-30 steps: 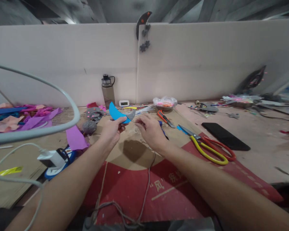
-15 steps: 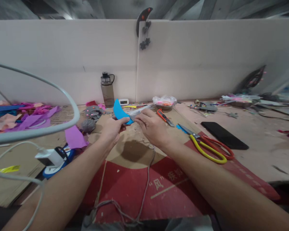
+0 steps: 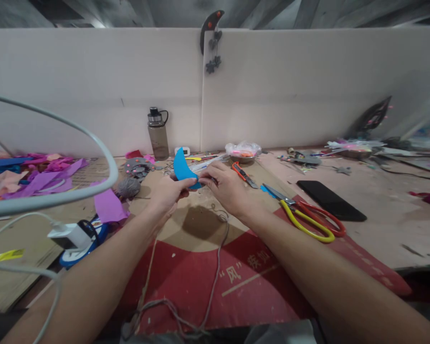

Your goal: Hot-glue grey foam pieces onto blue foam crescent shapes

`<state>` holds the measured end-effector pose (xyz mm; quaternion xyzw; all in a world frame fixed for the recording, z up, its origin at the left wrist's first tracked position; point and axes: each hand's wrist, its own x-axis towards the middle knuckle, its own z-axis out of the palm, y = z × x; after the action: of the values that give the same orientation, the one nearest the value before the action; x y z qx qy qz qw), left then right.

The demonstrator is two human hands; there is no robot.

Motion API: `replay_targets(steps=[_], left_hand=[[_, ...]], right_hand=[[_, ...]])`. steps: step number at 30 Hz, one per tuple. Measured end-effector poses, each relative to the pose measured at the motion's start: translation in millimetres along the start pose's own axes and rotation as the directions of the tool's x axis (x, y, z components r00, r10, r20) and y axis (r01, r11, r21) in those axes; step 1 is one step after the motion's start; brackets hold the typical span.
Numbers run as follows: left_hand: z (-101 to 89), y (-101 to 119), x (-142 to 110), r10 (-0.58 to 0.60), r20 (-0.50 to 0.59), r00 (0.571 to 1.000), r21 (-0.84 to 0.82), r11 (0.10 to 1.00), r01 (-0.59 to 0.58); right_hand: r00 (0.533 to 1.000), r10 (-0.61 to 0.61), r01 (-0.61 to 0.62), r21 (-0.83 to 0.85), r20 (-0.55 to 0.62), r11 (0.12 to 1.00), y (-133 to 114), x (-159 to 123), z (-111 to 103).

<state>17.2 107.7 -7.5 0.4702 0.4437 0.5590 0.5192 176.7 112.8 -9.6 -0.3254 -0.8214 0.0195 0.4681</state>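
A blue crescent-shaped cutout [image 3: 182, 166], felt or foam by its look, is held above the cardboard. My left hand [image 3: 169, 193] is closed on its lower part, thumb pressed across the front. At the right tip of the crescent, the fingers of my right hand [image 3: 224, 186] are pinched together against it; anything small between them is hidden. Below the hands, a grey yarn [image 3: 218, 263] trails over the red and brown cardboard [image 3: 186, 277] to the front edge. To the right lie scissors [image 3: 308, 217] with one yellow and one red handle.
An orange utility knife [image 3: 244, 175] and a black phone [image 3: 330, 200] lie on the right. A water bottle [image 3: 158, 136], grey yarn ball [image 3: 129, 187] and purple scraps [image 3: 109, 205] are left. A white cable [image 3: 103, 143] arches in front; a plugged charger [image 3: 71, 236] sits below it.
The crescent has turned slightly more upright, and my left thumb has slid to its lower right end. My right fingers stay pinched at the tip. The whole view has shifted slightly.
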Motion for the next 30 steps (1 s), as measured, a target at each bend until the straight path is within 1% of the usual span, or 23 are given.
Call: replay_targets(steps=[5,9,15,20,26,30], left_hand=[[-0.6,0,4,-0.078,0.074,0.994,-0.071,0.994,0.083],[-1.2,0,5,-0.077,0.126,0.989,-0.095,0.991,0.089],[-5.6,3,5,-0.056,0.205,0.977,0.004,0.998,0.056],[-7.7,4,6,-0.075,0.247,0.966,0.091,0.994,0.054],[-7.0,4,5,-0.084,0.263,0.961,0.137,0.989,0.049],[-5.6,4,3,-0.066,0.291,0.954,0.115,0.993,0.034]], right_hand=[[1.000,0.014,-0.014,0.051,-0.006,0.999,2,0,-1],[0.999,0.048,-0.047,0.081,-0.009,0.996,4,0,-1],[0.998,0.068,-0.067,0.088,-0.006,0.994,10,0,-4],[0.995,0.094,-0.096,0.056,0.026,0.994,12,-1,-12],[0.989,0.128,-0.130,0.026,0.067,0.991,9,-2,-17],[0.980,0.176,-0.182,0.050,0.096,0.982,7,-3,-15]])
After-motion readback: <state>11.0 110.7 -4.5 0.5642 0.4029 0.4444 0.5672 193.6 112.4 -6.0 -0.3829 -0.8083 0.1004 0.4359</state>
